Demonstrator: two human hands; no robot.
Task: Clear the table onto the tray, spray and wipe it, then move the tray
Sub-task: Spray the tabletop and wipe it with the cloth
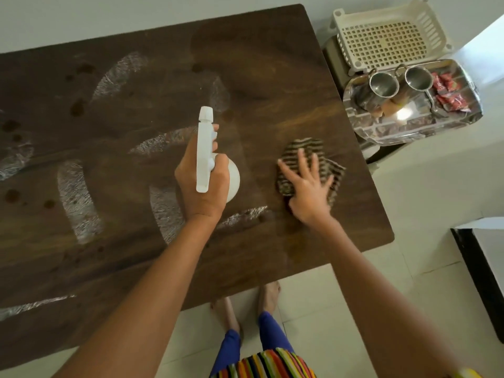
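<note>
Top view of the wiping stage. The dark wooden table [267,77] fills the left and centre of the frame; whitish spray streaks [79,200] and dark spots [77,105] cover its left and middle parts. At centre the left hand [203,186] is clenched around a white spray bottle [205,148], fingers wrapped on the neck and trigger; the bottle's long axis runs from the lower towards the upper frame, nozzle uppermost, and the forearm rises from the lower left. Just right of it the right hand [308,186] lies flat, fingers spread and straight, pressing a striped cloth [305,150] onto the table near its right edge, grasping nothing. The unwiped streaks lie leftward of the cloth, beyond the bottle hand, so the next stroke probably sweeps left; the right hand is the nearer to the cloth. At upper right, off the table, a steel tray [395,128] carries two steel cups [381,83] and red packets [447,91], beside a white basket [387,36].
</note>
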